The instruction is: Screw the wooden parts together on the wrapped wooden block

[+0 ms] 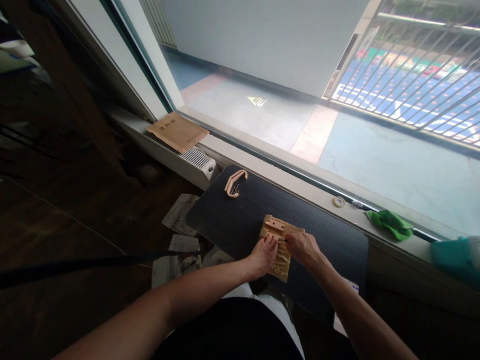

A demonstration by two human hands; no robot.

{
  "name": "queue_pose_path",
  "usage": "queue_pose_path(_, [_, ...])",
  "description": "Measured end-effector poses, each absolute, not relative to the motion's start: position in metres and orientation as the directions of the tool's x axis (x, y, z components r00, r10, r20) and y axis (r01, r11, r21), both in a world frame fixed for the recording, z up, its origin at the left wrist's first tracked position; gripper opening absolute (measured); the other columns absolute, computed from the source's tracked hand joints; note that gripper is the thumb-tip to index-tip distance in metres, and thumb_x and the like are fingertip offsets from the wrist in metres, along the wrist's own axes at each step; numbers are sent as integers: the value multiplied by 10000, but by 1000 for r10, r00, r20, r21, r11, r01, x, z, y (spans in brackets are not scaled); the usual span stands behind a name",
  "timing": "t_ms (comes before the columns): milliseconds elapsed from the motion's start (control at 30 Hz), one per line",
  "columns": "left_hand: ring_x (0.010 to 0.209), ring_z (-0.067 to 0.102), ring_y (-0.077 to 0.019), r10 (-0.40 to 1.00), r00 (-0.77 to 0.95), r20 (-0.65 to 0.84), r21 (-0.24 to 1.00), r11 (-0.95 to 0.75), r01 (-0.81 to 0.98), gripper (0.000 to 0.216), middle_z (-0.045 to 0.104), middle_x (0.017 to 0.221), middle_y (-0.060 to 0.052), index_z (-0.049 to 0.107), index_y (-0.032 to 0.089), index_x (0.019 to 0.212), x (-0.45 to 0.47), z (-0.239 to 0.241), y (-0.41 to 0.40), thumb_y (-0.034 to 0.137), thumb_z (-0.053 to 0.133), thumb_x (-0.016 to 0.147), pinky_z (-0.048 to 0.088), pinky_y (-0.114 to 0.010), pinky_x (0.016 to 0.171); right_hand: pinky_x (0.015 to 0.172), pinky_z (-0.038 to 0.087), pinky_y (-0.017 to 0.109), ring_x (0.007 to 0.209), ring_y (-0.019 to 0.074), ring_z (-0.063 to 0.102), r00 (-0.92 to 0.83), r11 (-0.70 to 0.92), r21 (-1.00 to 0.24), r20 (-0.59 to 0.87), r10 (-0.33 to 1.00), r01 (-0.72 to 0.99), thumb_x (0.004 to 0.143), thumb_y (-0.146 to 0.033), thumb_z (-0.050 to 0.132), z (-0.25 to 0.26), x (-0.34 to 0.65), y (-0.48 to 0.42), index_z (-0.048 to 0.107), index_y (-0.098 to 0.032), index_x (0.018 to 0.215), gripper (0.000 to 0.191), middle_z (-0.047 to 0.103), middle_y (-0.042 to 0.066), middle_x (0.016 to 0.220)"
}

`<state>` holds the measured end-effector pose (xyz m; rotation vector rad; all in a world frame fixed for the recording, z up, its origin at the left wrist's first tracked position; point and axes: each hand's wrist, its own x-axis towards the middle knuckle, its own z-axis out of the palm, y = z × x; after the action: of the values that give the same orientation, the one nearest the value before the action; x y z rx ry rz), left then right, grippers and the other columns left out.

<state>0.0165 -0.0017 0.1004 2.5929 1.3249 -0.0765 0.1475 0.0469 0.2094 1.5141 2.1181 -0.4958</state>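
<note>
A small light wooden assembly (279,235) lies on a dark tabletop (232,220) in front of me. My left hand (263,255) rests on its near left part with fingers curled and pressed onto the wood. My right hand (303,248) is closed in a pinch at the middle of the piece; what it pinches is too small to make out. A curved wooden hook-shaped part (235,182) with a few small screws beside it lies apart at the table's far left.
A window sill runs behind the table with a tape roll (339,201), a green cloth (390,223) and a teal object (455,257). A cardboard envelope (177,131) lies on a radiator at the left. Papers (180,235) lie on the floor.
</note>
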Motion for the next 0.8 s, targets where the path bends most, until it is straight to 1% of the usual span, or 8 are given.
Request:
queue_pose_path(133, [1128,397,-276,796,590,-138,177,-566,805,468,433,1206,-173,372,43,1268,16,101,-2,137,444,816,418,-397,880,685,457,263,852,193,648,-311,373,-9,-574,758,928,827,-101,399,218,141,50,641,-193,962,292,704,73,907])
queue_pose_path(200, [1134,388,-280,792,593,-145,168,-571,803,485,436,1203,-171,369,32,1269,16,101,-2,141,457,806,421,-396,879,683,456,258,856,191,647,-337,394,-27,-572,747,919,828,-72,372,218,140,52,647,-183,941,317,703,78,904])
queue_pose_path(333, [1151,368,-277,788,593,-164,137,-577,805,505,428,1223,-154,368,57,1275,17,100,-2,139,471,788,418,-398,891,717,452,259,878,192,642,-334,376,-43,-560,758,926,846,-117,376,211,143,54,662,-171,892,295,698,90,918])
queue_pose_path(400, [1152,366,-282,782,599,-173,119,-587,801,509,420,1232,-158,372,44,1272,17,101,-2,138,477,783,415,-392,899,731,450,260,882,188,640,-316,355,-40,-555,770,934,848,-161,400,208,145,55,665,-183,881,268,698,82,923])
queue_pose_path(500, [1137,387,-278,783,596,-176,136,-580,803,483,430,1213,-167,375,34,1263,17,106,-1,130,462,798,418,-390,896,733,452,262,869,185,641,-288,330,-24,-552,783,944,850,-190,410,209,146,54,665,-183,880,257,697,80,921])
queue_pose_path(600, [1142,399,-260,788,590,-175,166,-567,807,441,442,1210,-153,375,65,1264,16,109,0,120,416,829,418,-388,904,717,457,266,868,190,643,-284,345,2,-565,775,939,844,-162,413,216,143,54,654,-185,945,263,698,84,923])
queue_pose_path(667, [1151,396,-257,788,589,-179,157,-568,808,441,439,1223,-146,375,68,1270,16,108,0,121,403,833,422,-381,905,710,458,261,883,190,641,-314,385,-4,-587,746,923,840,-122,404,221,140,54,651,-197,977,292,698,80,925])
queue_pose_path(800, [1181,371,-261,802,575,-162,111,-564,818,461,418,1253,-145,382,51,1281,19,98,-3,112,397,825,425,-368,911,707,461,274,891,210,643,-356,439,-17,-613,705,899,849,-88,359,222,136,56,673,-171,919,333,697,102,906])
